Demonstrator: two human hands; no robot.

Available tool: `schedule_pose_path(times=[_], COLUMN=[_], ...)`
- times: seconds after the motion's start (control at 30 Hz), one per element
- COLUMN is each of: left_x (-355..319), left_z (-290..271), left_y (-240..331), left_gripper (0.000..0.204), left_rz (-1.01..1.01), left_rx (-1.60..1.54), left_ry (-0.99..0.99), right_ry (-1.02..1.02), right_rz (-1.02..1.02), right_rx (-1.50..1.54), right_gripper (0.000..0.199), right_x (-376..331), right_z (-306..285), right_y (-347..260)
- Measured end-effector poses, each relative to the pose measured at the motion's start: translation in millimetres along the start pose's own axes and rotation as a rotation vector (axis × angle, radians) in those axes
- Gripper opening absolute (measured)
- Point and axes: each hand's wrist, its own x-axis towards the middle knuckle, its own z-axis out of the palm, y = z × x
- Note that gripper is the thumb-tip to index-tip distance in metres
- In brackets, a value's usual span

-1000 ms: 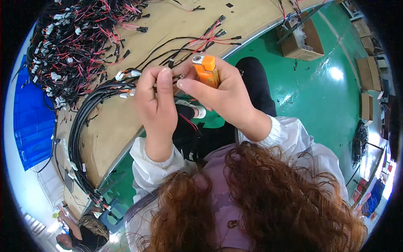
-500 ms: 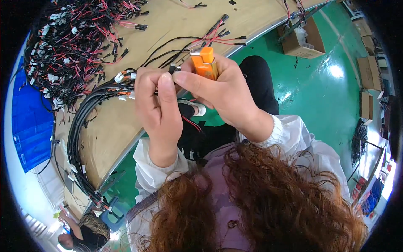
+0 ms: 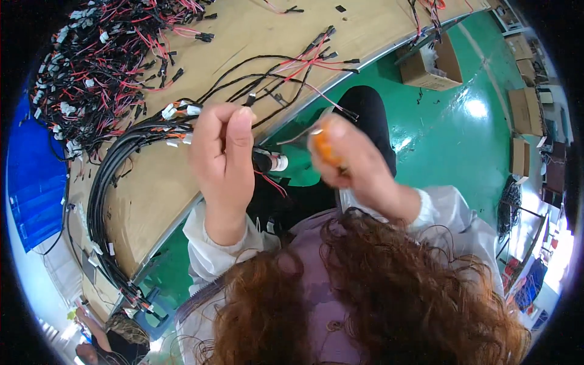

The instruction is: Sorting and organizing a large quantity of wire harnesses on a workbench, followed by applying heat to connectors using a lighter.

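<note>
My left hand (image 3: 224, 164) is closed with thumb and fingers pinched together over the table's near edge. At its fingertips a small dark cable end (image 3: 251, 98) shows; most of what it grips is hidden. An orange lighter (image 3: 328, 143) is in my right hand (image 3: 362, 164), which is closed around it and smeared by motion. A thin blurred strip sticks out leftward beside the lighter. Past my left hand lies a bundle of black cables (image 3: 112, 164) with white connectors, its red and black ends (image 3: 316, 58) fanned out on the wooden table (image 3: 149, 213).
A large tangled heap of wire harnesses (image 3: 109, 67) covers the table's far left. An open cardboard box (image 3: 429, 76) stands on the green floor at right, with more boxes (image 3: 524, 112) along the wall. Another person (image 3: 112, 340) is at lower left.
My hands have come apart. The right hand with the lighter has moved right and toward me, away from the left hand, which stays nearly in place.
</note>
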Motion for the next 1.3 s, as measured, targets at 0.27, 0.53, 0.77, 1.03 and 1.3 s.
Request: schedule_pose_path(times=[0.27,0.53,0.77,1.03,1.3], left_x=[5,4,4,5,4], left_z=[3,-2,-1,2,1], left_y=[4,2,0,-1,-1], left_gripper=[0.010,0.008,0.008,0.010,0.010], left_rz=[0.236,0.151,0.132,0.134,0.122], left_rx=[0.314,0.315,0.303,0.320,0.322], left_ry=[-0.156,-0.219,-0.199,-0.199,-0.181], right_ry=[-0.137,-0.154,-0.147,-0.154,-0.180], right_rz=[0.215,0.263,0.309,0.313,0.317], right_rx=[-0.063,0.041,0.082,0.045,0.117], right_gripper=[0.045,0.042,0.044,0.045,0.038], right_x=[30,30,34,35,35], right_z=[-2,2,3,0,0], right_y=[-14,-18,-18,-17,-17])
